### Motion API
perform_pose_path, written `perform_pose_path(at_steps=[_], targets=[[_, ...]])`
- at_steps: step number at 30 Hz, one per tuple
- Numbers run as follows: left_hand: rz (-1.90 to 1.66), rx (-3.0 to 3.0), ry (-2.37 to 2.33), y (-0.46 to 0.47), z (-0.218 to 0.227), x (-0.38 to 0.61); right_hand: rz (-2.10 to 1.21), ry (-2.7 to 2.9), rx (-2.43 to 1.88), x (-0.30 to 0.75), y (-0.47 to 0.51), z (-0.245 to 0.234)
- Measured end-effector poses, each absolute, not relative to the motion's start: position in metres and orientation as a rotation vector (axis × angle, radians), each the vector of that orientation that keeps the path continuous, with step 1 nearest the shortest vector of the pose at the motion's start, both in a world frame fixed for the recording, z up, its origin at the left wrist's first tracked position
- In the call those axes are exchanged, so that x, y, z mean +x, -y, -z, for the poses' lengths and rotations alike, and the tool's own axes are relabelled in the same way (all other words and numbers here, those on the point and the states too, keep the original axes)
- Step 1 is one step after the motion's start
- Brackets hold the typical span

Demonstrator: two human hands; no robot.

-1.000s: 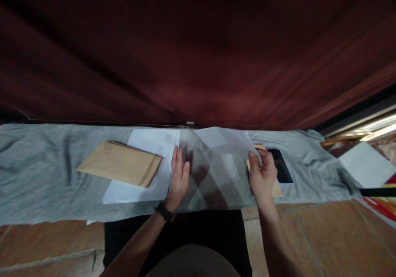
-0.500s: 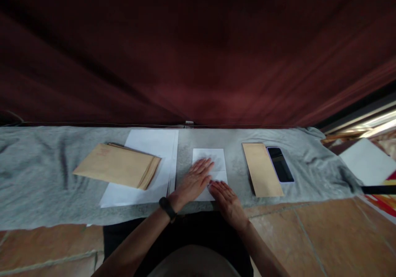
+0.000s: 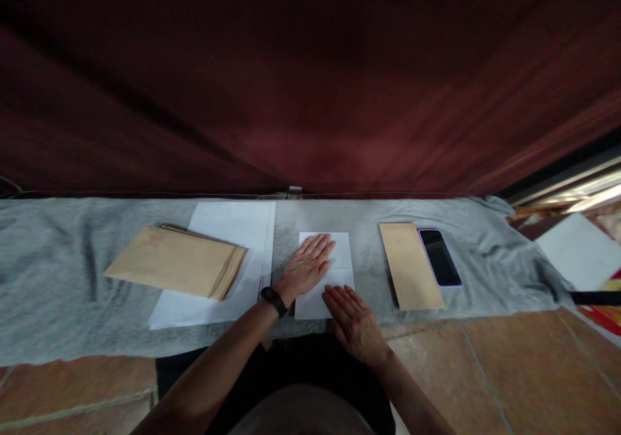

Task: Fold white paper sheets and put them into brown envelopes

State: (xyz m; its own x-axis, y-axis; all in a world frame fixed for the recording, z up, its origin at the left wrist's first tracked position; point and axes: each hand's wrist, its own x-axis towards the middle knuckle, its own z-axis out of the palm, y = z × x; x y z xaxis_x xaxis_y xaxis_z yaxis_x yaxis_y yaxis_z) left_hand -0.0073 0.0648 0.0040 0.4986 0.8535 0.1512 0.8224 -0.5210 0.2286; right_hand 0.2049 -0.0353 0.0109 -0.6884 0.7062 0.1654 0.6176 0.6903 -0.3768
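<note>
A folded white sheet (image 3: 342, 250) lies on the grey cloth (image 3: 58, 273) in front of me. My left hand (image 3: 306, 267) rests flat on its left half, fingers stretched out and together. My right hand (image 3: 353, 318) lies flat too, fingers spread, its fingertips on the sheet's lower right corner. Neither hand holds anything. A black band is on my left wrist.
A stack of brown envelopes (image 3: 174, 261) lies on a pile of white sheets (image 3: 233, 228) at the left. At the right lie a single brown envelope (image 3: 410, 265) and a dark phone (image 3: 439, 257). A dark red curtain (image 3: 310, 79) hangs behind. More white paper (image 3: 577, 250) sits far right.
One second ago my right hand held a white sheet up in the air. The sheet now lies folded on the cloth, and both hands press flat on it.
</note>
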Motion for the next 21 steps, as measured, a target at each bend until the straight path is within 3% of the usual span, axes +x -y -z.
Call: perform_pose_path(at_steps=[7, 21], targets=[[-0.422, 2.488, -1.739, -0.070, -0.003, -0.020, -0.523, 2.432, -1.156, 0.209, 0.030, -0.011], [-0.382, 2.488, -1.753, -0.044, -0.002, 0.004, -0.218, 2.353, -1.473, 0.162, -0.050, 0.003]])
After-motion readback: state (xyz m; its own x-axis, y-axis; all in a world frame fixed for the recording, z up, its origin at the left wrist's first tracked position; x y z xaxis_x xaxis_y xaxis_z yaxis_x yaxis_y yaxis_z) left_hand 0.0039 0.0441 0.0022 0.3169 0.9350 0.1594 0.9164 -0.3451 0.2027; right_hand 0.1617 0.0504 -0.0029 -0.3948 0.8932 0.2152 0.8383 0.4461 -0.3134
